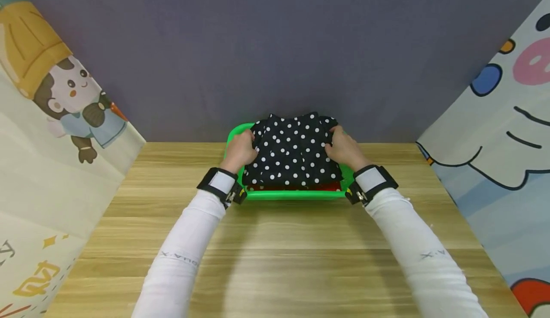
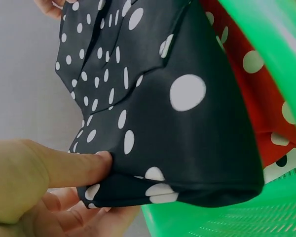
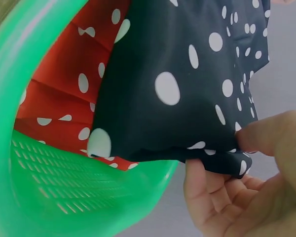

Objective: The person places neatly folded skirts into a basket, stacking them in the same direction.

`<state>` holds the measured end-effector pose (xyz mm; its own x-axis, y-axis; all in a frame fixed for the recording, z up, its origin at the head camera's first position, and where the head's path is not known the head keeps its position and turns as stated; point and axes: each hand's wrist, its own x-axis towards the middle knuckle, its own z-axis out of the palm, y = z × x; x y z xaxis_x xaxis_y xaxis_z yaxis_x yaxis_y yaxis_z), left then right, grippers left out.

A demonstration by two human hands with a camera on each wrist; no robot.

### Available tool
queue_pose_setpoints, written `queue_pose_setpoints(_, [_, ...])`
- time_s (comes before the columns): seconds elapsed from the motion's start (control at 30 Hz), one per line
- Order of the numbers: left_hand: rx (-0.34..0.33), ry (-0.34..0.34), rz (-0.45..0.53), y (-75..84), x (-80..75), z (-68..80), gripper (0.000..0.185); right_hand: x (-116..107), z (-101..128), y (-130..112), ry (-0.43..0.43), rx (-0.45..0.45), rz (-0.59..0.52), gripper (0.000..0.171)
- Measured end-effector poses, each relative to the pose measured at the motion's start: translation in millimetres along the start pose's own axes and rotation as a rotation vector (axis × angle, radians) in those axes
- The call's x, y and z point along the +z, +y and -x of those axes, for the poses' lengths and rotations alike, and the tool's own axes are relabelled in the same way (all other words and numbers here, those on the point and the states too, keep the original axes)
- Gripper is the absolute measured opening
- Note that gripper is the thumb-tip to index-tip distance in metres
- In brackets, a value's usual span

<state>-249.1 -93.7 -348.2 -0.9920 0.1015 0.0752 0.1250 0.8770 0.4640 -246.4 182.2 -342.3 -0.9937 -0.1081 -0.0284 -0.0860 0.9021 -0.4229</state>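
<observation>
Black cloth (image 1: 292, 151) with white dots, folded, sits on top of the green basket (image 1: 296, 195) at the far middle of the table (image 1: 275, 251) — raised at its far side, near edge down at the basket's front rim. You have it by both side edges. Your left hand (image 1: 240, 152) pinches the left edge: in the left wrist view the thumb (image 2: 69, 168) presses on top of the fold and the fingers (image 2: 89, 217) curl under it, so the layers stay together. Your right hand (image 1: 345, 148) does the same on the right edge, thumb (image 3: 271, 133) above and fingers (image 3: 212, 197) below, gripping the folded edge. Holding both sides likely keeps the fold flat and level over the basket.

Under the black cloth lies a red cloth (image 3: 69, 79) with white dots, down inside the basket — only a strip shows at the front in the head view. The basket's wall is slotted mesh, seen in both wrist views.

Outward: wood-grain table, grey backdrop (image 1: 275, 46) just behind the basket, cartoon-printed panels on the left (image 1: 56, 141) and right (image 1: 498, 141). White sleeves and black wrist straps on both arms.
</observation>
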Motion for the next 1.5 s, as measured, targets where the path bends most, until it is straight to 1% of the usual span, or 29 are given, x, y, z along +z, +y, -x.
queue_pose_setpoints(0.27, [-0.011, -0.086, -0.053, 3.7, 3.9, -9.5, 0.024, 7, -8, -2, -0.069, 0.029, 0.035, 0.054])
queue_pose_setpoints(0.4, [-0.032, -0.114, -0.073, 3.6, 8.4, -15.4, 0.018, 9, -11, -4, -0.111, 0.056, 0.056, 0.055])
queue_pose_setpoints(0.53, [-0.072, -0.146, -0.079, 2.6, 14.2, -22.2, 0.007, 12, -14, -5, -0.158, 0.082, 0.07, 0.064])
queue_pose_setpoints(0.57, [-0.07, -0.141, -0.083, 1.5, 16.5, -24.1, 0.007, 13, -14, -5, -0.17, 0.087, 0.076, 0.067])
queue_pose_setpoints(0.63, [-0.082, -0.155, -0.093, 1.5, 18.2, -26.1, 0.006, 14, -15, -5, -0.193, 0.092, 0.089, 0.07])
queue_pose_setpoints(0.7, [-0.092, -0.164, -0.099, 1.2, 19.8, -27.4, 0.005, 15, -15, -5, -0.209, 0.096, 0.101, 0.071])
queue_pose_setpoints(0.77, [-0.094, -0.172, -0.11, 1.0, 20.6, -27.9, 0.01, 15, -16, -4, -0.224, 0.096, 0.108, 0.07])
queue_pose_setpoints(0.8, [-0.103, -0.189, -0.115, 2.0, 19.4, -27.1, 0.017, 15, -16, -4, -0.231, 0.097, 0.107, 0.07])
queue_pose_setpoints(0.9, [-0.1, -0.205, -0.134, 2.7, 18.6, -26.1, 0.03, 15, -18, -2, -0.255, 0.092, 0.099, 0.068])
queue_pose_setpoints(0.97, [-0.101, -0.212, -0.145, 2.9, 17.9, -25.7, 0.035, 15, -19, -2, -0.266, 0.083, 0.094, 0.067])
queue_pose_setpoints(1.2, [-0.126, -0.229, -0.156, 3.1, 15.8, -24.8, 0.038, 16, -18, 0, -0.296, 0.043, 0.105, 0.058])
queue_pose_setpoints(1.37, [-0.145, -0.264, -0.15, 0.5, 15.7, -24.4, 0.047, 15, -14, -1, -0.333, 0.04, 0.108, 0.057])
queue_pose_setpoints(1.5, [-0.158, -0.294, -0.145, -3.0, 17.1, -24.0, 0.048, 16, -17, 2, -0.358, 0.041, 0.091, 0.054])
